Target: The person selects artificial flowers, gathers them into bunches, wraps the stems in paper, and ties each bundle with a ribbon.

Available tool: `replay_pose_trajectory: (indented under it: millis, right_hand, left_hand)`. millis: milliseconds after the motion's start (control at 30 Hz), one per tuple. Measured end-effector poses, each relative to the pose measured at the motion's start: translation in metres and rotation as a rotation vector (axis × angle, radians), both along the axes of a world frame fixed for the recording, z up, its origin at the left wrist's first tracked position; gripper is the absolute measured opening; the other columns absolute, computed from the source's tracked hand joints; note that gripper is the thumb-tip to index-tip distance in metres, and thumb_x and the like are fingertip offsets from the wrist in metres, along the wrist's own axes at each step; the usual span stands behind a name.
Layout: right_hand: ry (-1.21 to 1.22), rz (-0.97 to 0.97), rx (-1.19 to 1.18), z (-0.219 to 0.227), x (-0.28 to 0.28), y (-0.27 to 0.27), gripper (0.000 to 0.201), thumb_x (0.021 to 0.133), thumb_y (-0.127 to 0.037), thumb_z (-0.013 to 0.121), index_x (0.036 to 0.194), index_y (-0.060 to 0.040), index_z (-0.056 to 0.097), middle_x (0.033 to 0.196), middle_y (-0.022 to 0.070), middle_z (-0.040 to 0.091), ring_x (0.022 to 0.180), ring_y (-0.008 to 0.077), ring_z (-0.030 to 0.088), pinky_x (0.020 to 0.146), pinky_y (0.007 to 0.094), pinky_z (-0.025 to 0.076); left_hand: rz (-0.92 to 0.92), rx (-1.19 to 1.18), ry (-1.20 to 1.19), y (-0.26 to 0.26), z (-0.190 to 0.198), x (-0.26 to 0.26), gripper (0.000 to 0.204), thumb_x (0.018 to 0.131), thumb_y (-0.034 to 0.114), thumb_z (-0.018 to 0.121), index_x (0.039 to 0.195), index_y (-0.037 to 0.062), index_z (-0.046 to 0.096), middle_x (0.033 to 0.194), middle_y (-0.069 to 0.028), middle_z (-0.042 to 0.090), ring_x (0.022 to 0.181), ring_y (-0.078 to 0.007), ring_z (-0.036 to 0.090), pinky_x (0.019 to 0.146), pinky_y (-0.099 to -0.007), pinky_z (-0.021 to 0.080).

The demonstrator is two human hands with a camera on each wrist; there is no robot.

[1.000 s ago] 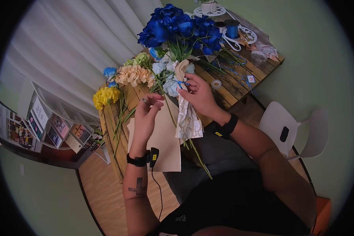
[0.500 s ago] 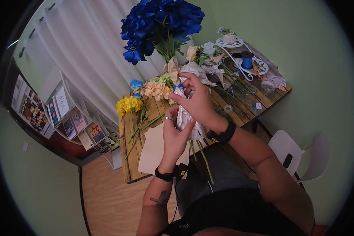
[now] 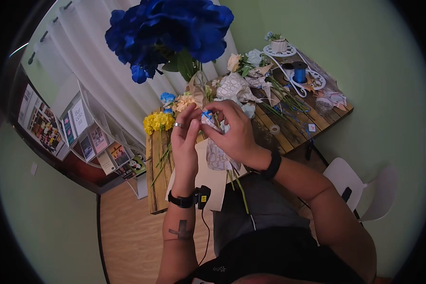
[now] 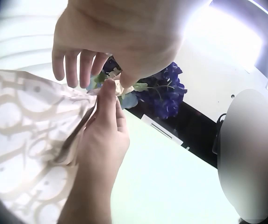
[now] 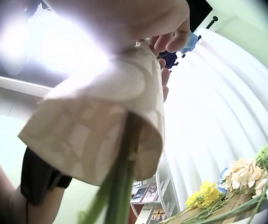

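Note:
A bouquet of deep blue flowers stands upright in front of the person, its stem part wrapped in patterned paper. Blue ribbon goes round the gathered neck of the wrap. At that neck the right hand holds the bouquet, thumb and fingers about it. Close on the other side is the left hand, wearing a ring; in the left wrist view its fingers extend loosely over the neck. Green stems stick out below the flared paper in the right wrist view.
On the wooden table lie yellow flowers, peach flowers, beige paper and a tape roll. A ribbon spool sits by a white stand at the back right. A white chair stands at right.
The bouquet has risen and come closer, shifting left, with the right hand still at its neck. The left hand touched the lower wrap half a second ago and is now up beside the ribbon.

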State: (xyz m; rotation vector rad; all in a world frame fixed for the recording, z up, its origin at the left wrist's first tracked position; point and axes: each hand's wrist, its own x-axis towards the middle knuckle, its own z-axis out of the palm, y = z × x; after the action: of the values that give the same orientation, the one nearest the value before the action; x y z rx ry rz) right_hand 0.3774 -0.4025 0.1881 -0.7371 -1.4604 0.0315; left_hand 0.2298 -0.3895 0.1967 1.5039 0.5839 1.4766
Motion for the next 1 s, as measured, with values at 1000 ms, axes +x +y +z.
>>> replay_pose_trajectory:
  millis: [1000]
  right_hand:
    - [0.585, 1.181, -1.035, -0.167, -0.018, -0.047, 0.015, 0.107, -0.019, 0.05, 0.107, -0.0039, 0.053, 0.084, 0.0032, 0.062, 0.061, 0.009, 0.061, 0.055, 0.0246, 0.051]
  left_hand:
    - [-0.212, -0.098, -0.167, 0.077, -0.044, -0.06, 0.038, 0.103, 0.028, 0.062, 0.13, 0.0013, 0.058, 0.102, -0.0034, 0.067, 0.101, -0.0158, 0.06, 0.099, -0.033, 0.044]
